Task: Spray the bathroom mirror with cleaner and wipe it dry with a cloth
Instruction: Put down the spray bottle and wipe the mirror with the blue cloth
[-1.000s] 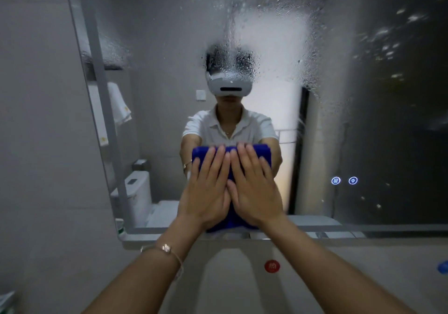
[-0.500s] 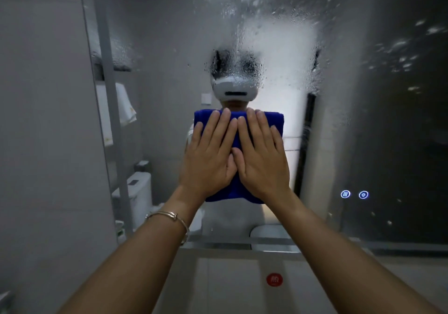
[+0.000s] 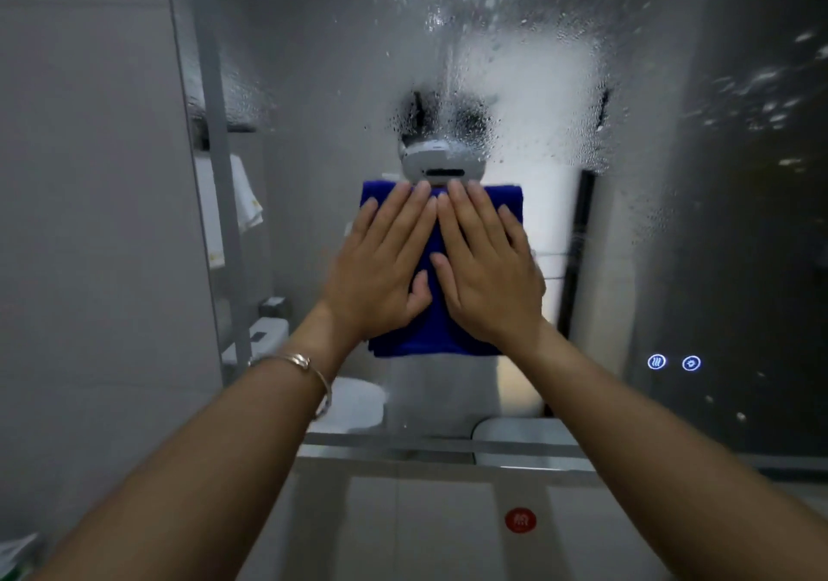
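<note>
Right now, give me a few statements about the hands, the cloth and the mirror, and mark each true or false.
1. Both hands press the blue cloth flat against the mirror. True.
2. The bracelet sits on the right wrist. False: it is on the left wrist.
3. Droplets cover the glass above the cloth. True.
4. The right hand holds a spray bottle. False: it lies flat on the cloth, beside the left hand.
5. Two small lit icons glow to the cloth's lower right. True.

Both forearms bare, no sleeves in view. Left wrist: thin silver bangle [image 3: 299,363] with a small knot-like bead. Left hand [image 3: 380,262] and right hand [image 3: 486,266]: no rings, nails short and unpainted.
</note>
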`<state>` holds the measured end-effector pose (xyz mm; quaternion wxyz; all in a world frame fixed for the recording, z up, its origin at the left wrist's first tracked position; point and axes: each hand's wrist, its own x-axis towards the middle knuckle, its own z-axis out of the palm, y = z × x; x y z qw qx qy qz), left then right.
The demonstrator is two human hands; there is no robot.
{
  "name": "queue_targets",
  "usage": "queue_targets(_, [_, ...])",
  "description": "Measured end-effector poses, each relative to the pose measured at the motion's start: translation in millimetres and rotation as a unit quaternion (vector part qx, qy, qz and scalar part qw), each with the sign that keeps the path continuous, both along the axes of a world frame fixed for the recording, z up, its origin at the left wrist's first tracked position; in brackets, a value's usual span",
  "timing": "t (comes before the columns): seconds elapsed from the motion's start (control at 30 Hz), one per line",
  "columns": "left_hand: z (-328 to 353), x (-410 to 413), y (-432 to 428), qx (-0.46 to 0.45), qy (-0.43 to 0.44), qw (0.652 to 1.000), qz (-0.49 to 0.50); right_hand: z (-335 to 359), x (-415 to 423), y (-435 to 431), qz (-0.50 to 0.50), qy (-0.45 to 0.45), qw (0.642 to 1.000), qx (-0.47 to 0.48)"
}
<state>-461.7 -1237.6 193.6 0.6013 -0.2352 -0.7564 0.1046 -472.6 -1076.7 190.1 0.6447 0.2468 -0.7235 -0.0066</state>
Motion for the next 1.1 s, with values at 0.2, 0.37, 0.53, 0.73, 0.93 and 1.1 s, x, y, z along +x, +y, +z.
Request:
queue_targets(0.2, [10.5, -3.1, 1.9, 0.067, 0.007, 0.998, -0.004, 14.5, -2.4, -14.7, 0.014, 0.009, 0.999, -0.042])
queue_targets(0.37, [-12.1, -3.4, 3.3, 0.086, -0.01, 0.996, 0.002, -3.6, -3.1, -16.3, 0.025, 0.016, 0.999, -0.038])
queue_targets(0.53, [-45.1, 0.8, 1.4, 0.097, -0.021, 0.995, 0.018, -34.2, -3.8, -17.7, 0.038, -0.002, 0.999, -0.019])
queue_targets(0.73, [-108.0, 6.5, -10.0, 0.104, -0.051, 0.992, 0.042, -89.4, -1.6, -21.8, 0.033, -0.023, 0.999, 0.034])
queue_targets(0.93, [-160.9, 16.2, -39.4, 0.033, -0.105, 0.994, 0.018, -145.4, 5.8, -28.6, 0.016, -0.056, 0.996, 0.073])
queue_targets(1.1, [-197.4, 19.6, -59.8, -0.016, -0.137, 0.99, 0.019, -181.0, 14.1, -35.5, -0.012, -0.104, 0.989, 0.104])
